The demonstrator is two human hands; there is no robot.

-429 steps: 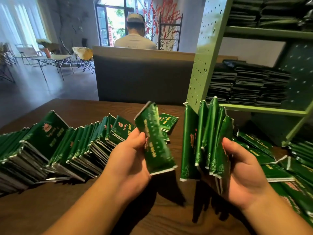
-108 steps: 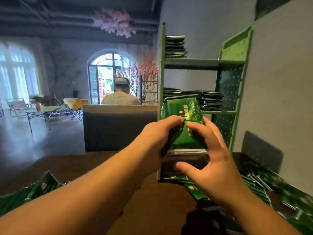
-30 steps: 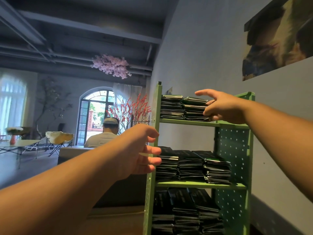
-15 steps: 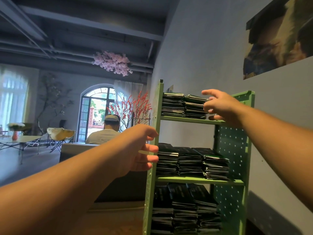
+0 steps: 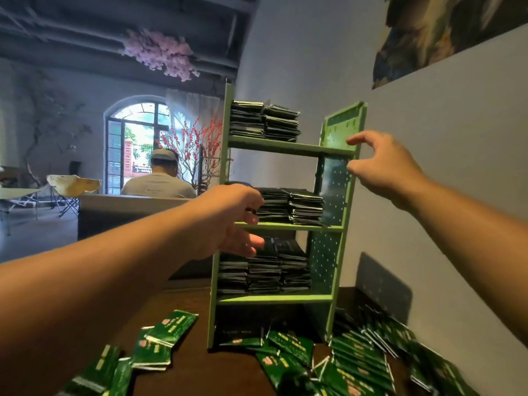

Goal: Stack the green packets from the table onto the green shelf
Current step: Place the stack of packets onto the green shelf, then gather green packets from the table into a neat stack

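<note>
Nearest, loose green packets (image 5: pixel 168 328) lay scattered across the dark wooden tabletop (image 5: pixel 205 375), some in small heaps at the left and a thicker spread (image 5: pixel 360 364) piled around the foot of the green shelf (image 5: pixel 288 147) and along the wall. Above them both bare forearms reached forward. The left hand (image 5: pixel 228 221) was at the shelf's left upright at the level of the middle board, its fingers curled in toward the end of the stack there; whether that grip was actually clamped on a packet could not be made out from where I stood. The right hand (image 5: pixel 383 167) hung just in front of the perforated right side panel near the top board, fingers loosely bent and apart, holding nothing. The shelf stood on the tabletop against the grey wall, and all three of its boards carried stacked packets: two piles on the top board (image 5: pixel 264 121), more on the middle board (image 5: pixel 291 205) and on the lower board (image 5: pixel 265 270). Farther off, a person in a cap (image 5: pixel 160 181) sat with their back turned behind a grey partition (image 5: pixel 123 212), before an arched window (image 5: pixel 137 138) and red blossom branches (image 5: pixel 197 144).
</note>
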